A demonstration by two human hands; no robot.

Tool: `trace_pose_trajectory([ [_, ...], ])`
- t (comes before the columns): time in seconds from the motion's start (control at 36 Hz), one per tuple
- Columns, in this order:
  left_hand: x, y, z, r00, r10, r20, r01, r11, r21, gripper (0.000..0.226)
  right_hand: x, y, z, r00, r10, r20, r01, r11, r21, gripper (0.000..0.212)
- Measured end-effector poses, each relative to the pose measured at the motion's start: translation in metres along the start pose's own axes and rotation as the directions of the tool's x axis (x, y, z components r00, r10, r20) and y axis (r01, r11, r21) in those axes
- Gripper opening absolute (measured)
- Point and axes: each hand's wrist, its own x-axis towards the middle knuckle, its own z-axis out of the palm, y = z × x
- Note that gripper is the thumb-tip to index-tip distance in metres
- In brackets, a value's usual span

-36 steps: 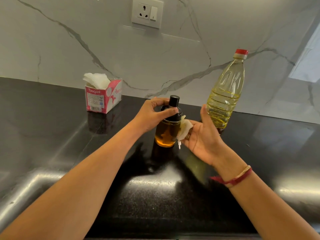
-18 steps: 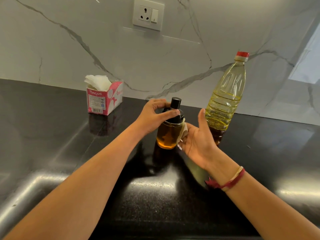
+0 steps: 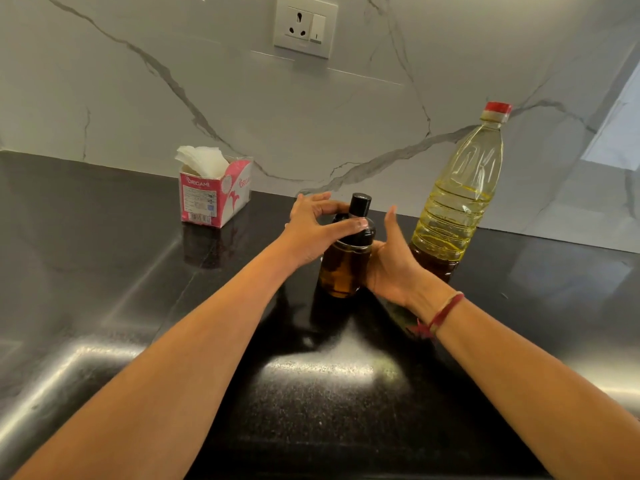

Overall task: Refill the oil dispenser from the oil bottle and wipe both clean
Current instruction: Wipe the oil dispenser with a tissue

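Dispenser location: oil dispenser (image 3: 346, 268) upright on tabletop (image 3: 104, 271), long axis vertical, directly ahead and between both hands. Flanked on one side by left hand (image 3: 311, 230), on the other by right hand (image 3: 391, 265); both in contact, neither nearer. Filled with amber oil to just below black lid.

Left hand: fingers and thumb curled round black lid collar from the left, thumb laid across front of collar. Steadying grip on upper part only; glass body left free.

Right hand: mostly flat, fingers near straight and pointing up, palm pressed against right side of glass body. Nothing visibly pinched; tissue between palm and glass not discernible, so cannot be confirmed.

Oil bottle (image 3: 457, 202): upright just behind right hand, red cap on, near dispenser but apart from it. Tissue box (image 3: 214, 199): well apart to the left, close to wall, sheets projecting from top.

Probable step: wiping of dispenser body. For next stroke, hold lid fixed with left hand and sweep right palm round vertical axis. Avoid sideways push toward tall bottle close behind.
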Motion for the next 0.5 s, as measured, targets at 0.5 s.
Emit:
trace_pose_trajectory([
  [0.5, 0.001, 0.002, 0.0, 1.0, 0.012, 0.014, -0.012, 0.998, 0.061, 0.038, -0.041, 0.005, -0.004, 0.996, 0.019, -0.088, -0.032, 0.989, -0.143, 0.027],
])
